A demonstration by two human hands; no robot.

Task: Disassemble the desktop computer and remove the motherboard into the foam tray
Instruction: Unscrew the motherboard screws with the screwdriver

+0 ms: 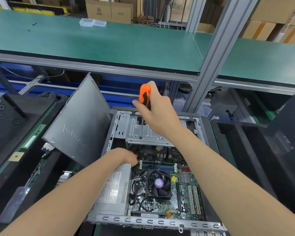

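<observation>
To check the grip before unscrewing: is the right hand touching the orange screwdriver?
Touching. The head view shows the right hand with its fingers curled round the handle of the orange screwdriver.

The desktop computer point(109, 218) lies on its side on the counter with its interior open, and its grey side panel point(78, 123) leans tilted against the left edge of the case. The green motherboard point(186, 189) sits flat in the bottom of the case, carrying a black fan point(158, 184), blue and green memory slots and white expansion slots, with black cables trailing across it. A black foam tray point(228, 132) stands just beside the case on the right.
</observation>
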